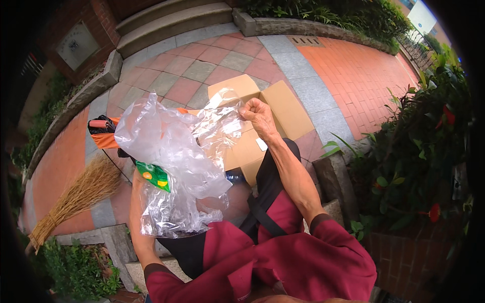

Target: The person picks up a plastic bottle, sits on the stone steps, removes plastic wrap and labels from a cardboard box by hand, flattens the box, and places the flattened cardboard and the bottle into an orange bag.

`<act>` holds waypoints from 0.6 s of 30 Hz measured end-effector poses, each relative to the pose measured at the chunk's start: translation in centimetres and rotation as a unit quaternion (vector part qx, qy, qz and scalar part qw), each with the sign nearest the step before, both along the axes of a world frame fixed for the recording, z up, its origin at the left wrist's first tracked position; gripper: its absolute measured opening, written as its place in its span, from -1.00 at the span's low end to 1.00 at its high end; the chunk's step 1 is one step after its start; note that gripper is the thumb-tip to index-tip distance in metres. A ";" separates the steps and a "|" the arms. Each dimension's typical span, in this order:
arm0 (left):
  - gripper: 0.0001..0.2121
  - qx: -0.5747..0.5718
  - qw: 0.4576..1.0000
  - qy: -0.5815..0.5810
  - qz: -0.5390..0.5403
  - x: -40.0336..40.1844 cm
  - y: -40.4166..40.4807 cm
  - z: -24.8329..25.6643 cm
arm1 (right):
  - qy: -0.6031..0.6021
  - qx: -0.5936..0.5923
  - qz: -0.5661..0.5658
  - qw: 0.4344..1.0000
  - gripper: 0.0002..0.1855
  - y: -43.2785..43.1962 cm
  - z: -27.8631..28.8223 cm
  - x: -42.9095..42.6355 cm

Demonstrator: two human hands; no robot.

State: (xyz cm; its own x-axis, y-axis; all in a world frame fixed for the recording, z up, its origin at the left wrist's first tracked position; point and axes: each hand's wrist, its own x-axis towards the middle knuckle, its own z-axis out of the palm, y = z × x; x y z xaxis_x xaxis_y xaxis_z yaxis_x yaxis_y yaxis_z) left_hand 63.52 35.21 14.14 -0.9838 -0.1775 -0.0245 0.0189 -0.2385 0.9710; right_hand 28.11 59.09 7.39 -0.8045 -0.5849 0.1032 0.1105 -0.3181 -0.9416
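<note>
My right hand (pixel 257 114) pinches the edge of a crinkled clear plastic film (pixel 221 125) above an opened cardboard box (pixel 246 147). A bundle of translucent plastic bags (pixel 166 140) covers my left hand, which is hidden; only the forearm shows, at the left of my lap. A green printed packet (pixel 153 175) sticks out beside that forearm, partly under the plastic. More clear plastic wrap (pixel 163 216) hangs down over my left thigh. An orange bag (pixel 104 140) with black plastic at its top shows behind the bundle, largely covered by it.
A straw broom (pixel 79 189) lies on the paving at the left. Part of a blue-tinted plastic bottle (pixel 235 175) shows below the box. Stone planter edging (pixel 335 178) and shrubs stand close on the right. Stone steps (pixel 174 24) rise at the far side.
</note>
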 end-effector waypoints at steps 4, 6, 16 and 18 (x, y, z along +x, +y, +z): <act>-0.43 -0.038 0.997 -0.071 0.004 -5.4 -2.1 -1.4 | -0.001 -0.001 -0.028 1.000 -0.86 1.2 0.3 -0.8; -0.43 -0.063 0.993 -0.101 -0.008 -7.7 -3.4 -2.2 | -0.089 -0.028 0.068 0.993 -0.87 2.1 0.7 -1.7; -0.41 -0.106 0.977 -0.174 -0.062 -10.8 -5.9 -4.9 | -0.189 -0.156 0.296 0.923 -0.75 5.6 3.1 -2.2; -0.40 -0.114 0.976 -0.173 -0.061 -11.0 -6.1 -4.4 | -0.133 -0.045 0.198 0.970 -0.77 5.2 3.5 -1.8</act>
